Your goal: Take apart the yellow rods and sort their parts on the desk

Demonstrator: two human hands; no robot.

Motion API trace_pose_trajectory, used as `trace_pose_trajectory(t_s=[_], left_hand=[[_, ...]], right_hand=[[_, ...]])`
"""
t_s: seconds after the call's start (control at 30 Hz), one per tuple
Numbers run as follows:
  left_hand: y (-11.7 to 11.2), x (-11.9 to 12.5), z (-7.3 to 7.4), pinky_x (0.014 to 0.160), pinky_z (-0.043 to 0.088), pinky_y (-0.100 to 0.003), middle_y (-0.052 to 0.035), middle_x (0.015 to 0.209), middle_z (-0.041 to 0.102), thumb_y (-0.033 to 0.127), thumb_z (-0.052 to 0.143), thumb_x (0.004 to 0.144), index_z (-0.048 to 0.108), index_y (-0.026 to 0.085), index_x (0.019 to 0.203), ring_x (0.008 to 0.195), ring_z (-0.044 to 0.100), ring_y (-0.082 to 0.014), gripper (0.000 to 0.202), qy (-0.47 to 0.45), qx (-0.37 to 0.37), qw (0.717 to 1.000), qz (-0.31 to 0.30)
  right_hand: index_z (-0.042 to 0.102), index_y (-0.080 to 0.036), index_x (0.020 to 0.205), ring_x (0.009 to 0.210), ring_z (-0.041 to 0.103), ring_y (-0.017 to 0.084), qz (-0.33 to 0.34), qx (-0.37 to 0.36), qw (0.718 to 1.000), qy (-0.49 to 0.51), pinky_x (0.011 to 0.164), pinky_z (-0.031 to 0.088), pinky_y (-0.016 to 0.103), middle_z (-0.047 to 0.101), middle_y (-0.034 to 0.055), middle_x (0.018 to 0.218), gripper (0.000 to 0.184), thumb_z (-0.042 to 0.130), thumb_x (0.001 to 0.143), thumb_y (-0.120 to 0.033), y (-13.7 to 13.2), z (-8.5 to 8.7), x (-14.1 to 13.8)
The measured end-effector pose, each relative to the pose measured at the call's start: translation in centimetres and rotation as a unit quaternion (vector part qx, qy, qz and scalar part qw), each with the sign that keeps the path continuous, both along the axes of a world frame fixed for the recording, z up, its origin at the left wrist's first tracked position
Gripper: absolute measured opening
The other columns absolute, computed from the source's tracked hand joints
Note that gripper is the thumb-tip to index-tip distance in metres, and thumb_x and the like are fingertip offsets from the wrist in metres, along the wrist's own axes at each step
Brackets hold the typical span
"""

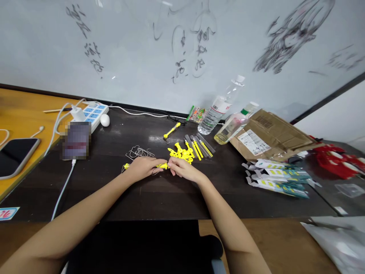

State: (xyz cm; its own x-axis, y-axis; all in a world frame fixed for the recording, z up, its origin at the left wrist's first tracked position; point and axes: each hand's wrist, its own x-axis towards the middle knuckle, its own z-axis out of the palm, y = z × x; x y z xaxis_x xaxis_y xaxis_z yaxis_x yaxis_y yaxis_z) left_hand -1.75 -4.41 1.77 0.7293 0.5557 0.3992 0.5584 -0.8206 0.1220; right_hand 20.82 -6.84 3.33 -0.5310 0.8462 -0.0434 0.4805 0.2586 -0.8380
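In the middle of the dark table, my left hand (142, 168) is closed round a yellow plastic piece (162, 166) with a thin metal wire below it. My right hand (183, 169) pinches at the right end of that same piece; its fingertips partly cover it. Left of my left hand a second yellow part (126, 166) pokes out. Bent metal wire hooks (139, 152) lie in a tangle just behind. Beyond my right hand is a pile of small yellow plastic parts (181, 153). A long yellow piece with a hook (172, 130) lies farther back.
Clear tubes with yellow strips (199, 146) lie right of the pile. Two bottles, a water bottle (215, 114) and one with yellow liquid (232, 127), stand behind, beside a cardboard parcel (268, 133). Opened cartons (279, 179) lie right. Phones and a power strip (95, 114) are left.
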Motion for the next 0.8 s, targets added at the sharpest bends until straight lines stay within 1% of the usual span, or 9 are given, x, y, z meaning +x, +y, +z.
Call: trace_pose_trajectory(t_s=[0.1,0.2,0.37,0.43,0.53,0.6,0.67,0.73,0.8], left_hand=[[0.1,0.01,-0.14,0.057,0.039,-0.019,-0.0009,0.081,0.07,0.051,0.041,0.092,0.059,0.03,0.119,0.071,0.065,-0.0137,0.039,0.002,-0.001,1.0,0.007],[0.13,0.05,-0.14,0.057,0.04,-0.019,-0.0004,0.084,0.071,0.051,0.041,0.092,0.058,0.031,0.121,0.072,0.065,-0.0141,0.039,0.009,-0.017,1.0,0.011],[0.11,0.04,-0.01,0.06,0.042,-0.019,0.0001,0.089,0.071,0.049,0.04,0.093,0.056,0.031,0.122,0.075,0.066,-0.0139,0.038,0.011,-0.043,0.999,0.011],[0.13,-0.01,-0.02,0.06,0.042,-0.019,-0.0002,0.089,0.071,0.049,0.04,0.093,0.057,0.031,0.122,0.075,0.066,-0.0138,0.038,0.008,-0.046,0.999,0.012],[0.16,-0.05,-0.09,0.061,0.043,-0.02,-0.0009,0.092,0.071,0.049,0.04,0.093,0.057,0.03,0.121,0.076,0.066,-0.0144,0.038,0.003,-0.044,0.999,0.013],[0.14,-0.05,-0.12,0.062,0.043,-0.02,-0.0014,0.092,0.071,0.049,0.041,0.093,0.057,0.029,0.121,0.077,0.066,-0.0147,0.038,-0.001,-0.037,0.999,0.012],[0.09,-0.02,-0.09,0.062,0.043,-0.02,-0.0015,0.091,0.071,0.049,0.041,0.093,0.058,0.029,0.12,0.077,0.066,-0.0147,0.038,-0.006,-0.028,1.0,0.01],[0.03,0.0,-0.03,0.061,0.043,-0.02,-0.0012,0.088,0.071,0.049,0.042,0.092,0.058,0.03,0.12,0.077,0.065,-0.0143,0.038,-0.009,-0.021,1.0,0.006],[-0.01,0.02,0.01,0.061,0.042,-0.02,-0.0009,0.086,0.071,0.049,0.042,0.092,0.058,0.03,0.12,0.076,0.065,-0.0141,0.038,-0.011,-0.017,1.0,0.002]], right_hand=[[0.046,-0.019,0.085,0.05,0.042,0.008,0.003,-0.011,1.0,0.029,0.048,0.033,0.02,0.052,-0.0039,0.065,0.024,0.046,0.091,-0.043,0.0,-0.02,0.13],[0.047,-0.02,0.088,0.056,0.045,0.009,-0.004,-0.012,0.998,0.063,0.051,0.035,0.02,0.05,-0.004,0.067,0.021,0.054,0.086,-0.04,0.06,-0.14,0.15],[0.048,-0.02,0.093,0.062,0.043,0.009,-0.009,0.018,0.996,0.09,0.056,0.036,0.021,0.046,-0.0035,0.074,0.021,0.059,0.082,-0.034,0.08,-0.28,-0.09],[0.047,-0.02,0.093,0.061,0.042,0.008,-0.012,0.024,0.996,0.083,0.055,0.035,0.021,0.045,-0.004,0.073,0.02,0.059,0.082,-0.033,0.02,-0.17,-0.15],[0.044,-0.021,0.094,0.058,0.043,0.008,-0.018,0.015,0.997,0.074,0.053,0.035,0.02,0.044,-0.0057,0.07,0.027,0.062,0.08,-0.035,-0.1,0.1,-0.12],[0.042,-0.022,0.096,0.053,0.043,0.008,-0.028,0.002,0.998,0.059,0.05,0.034,0.02,0.047,-0.0061,0.068,0.027,0.058,0.083,-0.04,-0.16,0.24,-0.07],[0.042,-0.021,0.091,0.047,0.042,0.007,-0.039,-0.004,0.999,0.032,0.046,0.033,0.019,0.051,-0.0054,0.066,0.025,0.044,0.09,-0.046,-0.18,0.27,-0.05],[0.043,-0.02,0.081,0.043,0.04,0.006,-0.038,-0.002,0.999,0.0,0.045,0.033,0.02,0.053,-0.0043,0.063,0.034,0.032,0.094,-0.049,-0.17,0.2,-0.1],[0.042,-0.019,0.073,0.041,0.04,0.005,-0.028,0.003,0.999,-0.016,0.045,0.034,0.02,0.053,-0.0038,0.061,0.04,0.03,0.095,-0.05,-0.14,0.09,-0.18]])
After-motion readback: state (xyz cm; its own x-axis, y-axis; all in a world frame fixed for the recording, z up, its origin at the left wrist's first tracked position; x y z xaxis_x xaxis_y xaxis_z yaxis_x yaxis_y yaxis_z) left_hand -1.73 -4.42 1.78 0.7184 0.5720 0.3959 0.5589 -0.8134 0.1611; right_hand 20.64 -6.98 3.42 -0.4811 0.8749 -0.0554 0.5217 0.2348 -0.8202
